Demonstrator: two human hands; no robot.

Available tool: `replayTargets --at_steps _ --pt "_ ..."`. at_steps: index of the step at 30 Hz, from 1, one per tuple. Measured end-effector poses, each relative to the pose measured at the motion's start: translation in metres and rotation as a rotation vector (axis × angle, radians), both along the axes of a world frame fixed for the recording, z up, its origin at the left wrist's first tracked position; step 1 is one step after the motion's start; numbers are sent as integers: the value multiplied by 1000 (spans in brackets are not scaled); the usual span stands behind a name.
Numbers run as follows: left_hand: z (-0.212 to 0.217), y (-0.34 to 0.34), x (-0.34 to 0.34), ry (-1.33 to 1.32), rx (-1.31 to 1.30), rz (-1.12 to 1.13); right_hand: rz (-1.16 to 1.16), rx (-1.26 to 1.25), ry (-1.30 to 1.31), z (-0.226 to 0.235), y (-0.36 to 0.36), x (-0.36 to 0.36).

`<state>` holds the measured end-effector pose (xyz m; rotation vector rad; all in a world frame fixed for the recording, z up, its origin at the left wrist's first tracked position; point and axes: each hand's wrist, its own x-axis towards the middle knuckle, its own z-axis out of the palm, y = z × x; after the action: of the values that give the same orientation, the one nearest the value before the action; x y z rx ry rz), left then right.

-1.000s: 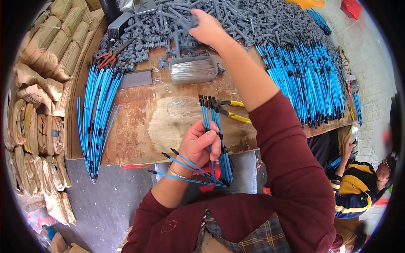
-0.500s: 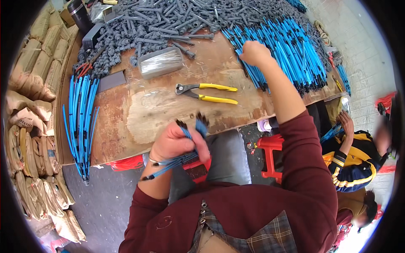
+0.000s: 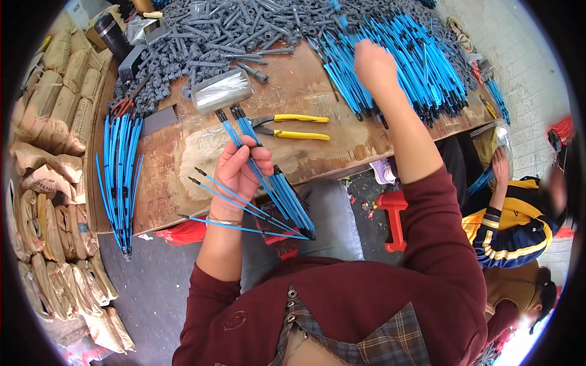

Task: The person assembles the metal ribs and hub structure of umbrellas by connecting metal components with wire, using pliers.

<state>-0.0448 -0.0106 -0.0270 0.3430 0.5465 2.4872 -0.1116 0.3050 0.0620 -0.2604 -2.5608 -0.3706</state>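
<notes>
My left hand (image 3: 239,171) is closed around a bundle of thin blue rods with black ends (image 3: 288,204), held above the table's front edge and my lap. A few of the rods splay out under my wrist. At the far right of the table my right hand (image 3: 375,70), blurred by motion, is closed at the left side of a large pile of blue rods (image 3: 421,67). A smeared blue rod (image 3: 343,23) sticks out beyond its fingers. End-cutting pliers with yellow handles (image 3: 302,126) lie just beyond my left hand.
Grey plastic parts (image 3: 244,30) are heaped along the back. A clear tray of thin pins (image 3: 221,90) stands before them. Another blue rod bunch (image 3: 121,177) overhangs the left edge. A red stool (image 3: 395,222) and a person in a dark-and-yellow jacket (image 3: 516,219) are at right.
My left hand has turned and moved up and left, bringing the bundle's length into view. My right hand has shifted slightly, and a blurred blue rod now shows beyond its fingers.
</notes>
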Motion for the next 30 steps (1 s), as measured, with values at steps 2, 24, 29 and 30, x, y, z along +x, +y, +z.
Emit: replayTargets --at_steps 2,24,29,30 --pt "1 -1 -2 -28 1 -6 173 -190 87 28 -15 21" --pt "10 9 -8 -7 17 312 789 -853 -405 -5 -134 108" --pt "-4 -1 -16 38 206 36 706 -718 -467 -8 -124 106" --pt "-2 1 -15 33 179 72 743 -723 -599 -2 -115 101"
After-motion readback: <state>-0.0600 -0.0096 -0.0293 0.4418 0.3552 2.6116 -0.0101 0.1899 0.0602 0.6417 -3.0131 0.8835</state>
